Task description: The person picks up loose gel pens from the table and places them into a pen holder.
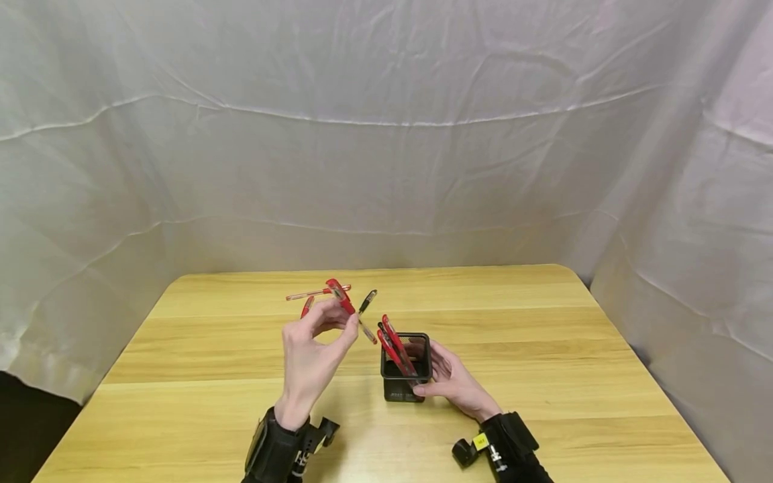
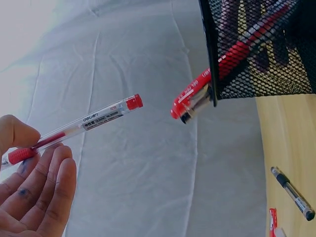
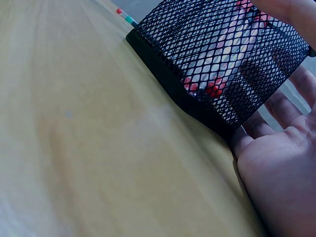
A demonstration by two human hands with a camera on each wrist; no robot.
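Observation:
My left hand (image 1: 313, 359) pinches a red gel pen (image 2: 101, 117) between thumb and fingers. The pen's clear, labelled barrel slants with its red end toward the holder, left of the rim in the head view. With my right hand (image 1: 457, 389) I grip a black mesh pen holder (image 1: 403, 391) from its right side, thumb at the front and fingers behind. It stands upright on the table. Inside lean red pens (image 1: 394, 345) and a black-tipped pen (image 2: 190, 112), their tops past the rim; their lower ends show through the mesh in the right wrist view.
On the wooden table (image 1: 543, 349), beyond my left hand, lie a black pen (image 1: 368, 300), a red pen (image 1: 302, 294) and another red pen (image 1: 307, 306) partly hidden by the hand. Pale cloth (image 1: 386, 168) hangs behind the table and along its sides.

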